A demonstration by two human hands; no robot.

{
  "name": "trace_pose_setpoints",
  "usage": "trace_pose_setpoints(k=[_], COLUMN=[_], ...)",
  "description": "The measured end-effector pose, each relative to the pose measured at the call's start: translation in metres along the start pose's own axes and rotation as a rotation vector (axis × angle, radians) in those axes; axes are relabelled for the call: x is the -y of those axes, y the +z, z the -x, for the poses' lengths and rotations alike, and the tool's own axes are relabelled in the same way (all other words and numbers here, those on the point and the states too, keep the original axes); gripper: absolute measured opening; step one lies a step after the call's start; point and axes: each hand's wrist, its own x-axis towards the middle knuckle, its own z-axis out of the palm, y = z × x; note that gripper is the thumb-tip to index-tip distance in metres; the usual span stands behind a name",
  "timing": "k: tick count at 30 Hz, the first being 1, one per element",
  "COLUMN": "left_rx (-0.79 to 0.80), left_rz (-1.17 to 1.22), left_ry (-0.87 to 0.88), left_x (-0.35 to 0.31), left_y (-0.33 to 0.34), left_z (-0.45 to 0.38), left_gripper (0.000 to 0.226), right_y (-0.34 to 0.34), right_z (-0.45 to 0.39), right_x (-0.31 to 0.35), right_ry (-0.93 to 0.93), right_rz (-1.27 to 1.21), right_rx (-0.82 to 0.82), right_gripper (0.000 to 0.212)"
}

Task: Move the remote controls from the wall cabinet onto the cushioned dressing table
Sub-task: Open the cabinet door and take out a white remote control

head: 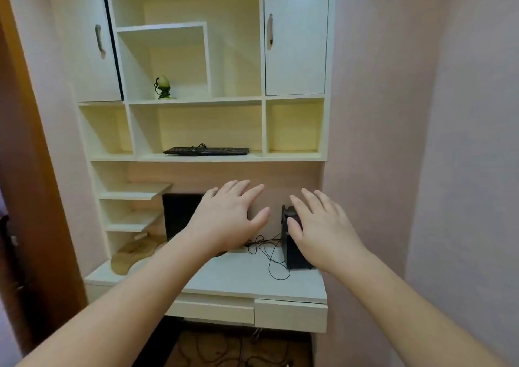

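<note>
Hands spread flat, left grip [230,215] and right grip [323,229] empty above the desk [238,276]; no remotes visible beyond them, probably just starting.

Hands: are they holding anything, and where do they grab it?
Nothing is held. The left hand and the right hand are both open, fingers spread, in front of the cabinet.

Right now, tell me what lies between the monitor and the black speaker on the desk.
In the head view, the left hand covers most of that stretch; below it, a tangled black cable lies on the desk.
</note>
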Motion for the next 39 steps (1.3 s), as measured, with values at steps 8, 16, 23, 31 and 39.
trace_pose_setpoints(k=[8,16,23,31,39], left_rx=[-0.045,0.008,0.029,0.017,-0.057], left_rz=[-0.035,-0.167,-0.056,-0.014,-0.014], left_ry=[0.025,0.047,0.074,0.108,0.168], left_x=[0.085,0.149,0.152,0.117,0.074], left_y=[0.028,0.063,0.093,0.123,0.131], left_z=[-0.038,-0.083,-0.134,-0.219,-0.310], left_gripper=[0.060,0.064,0.065,0.062,0.059], right_y=[0.039,0.067,0.084,0.104,0.111], right_z=[-0.081,-0.144,-0.180,-0.232,-0.296], right_x=[0.046,0.071,0.053,-0.018,-0.102], right_ry=[-0.002,0.014,-0.009,-0.001,-0.013], right_rz=[0.049,0.117,0.156,0.128,0.108], right_rx=[0.078,0.093,0.040,0.018,-0.047], right_gripper=[0.054,0.053,0.054,0.055,0.055])
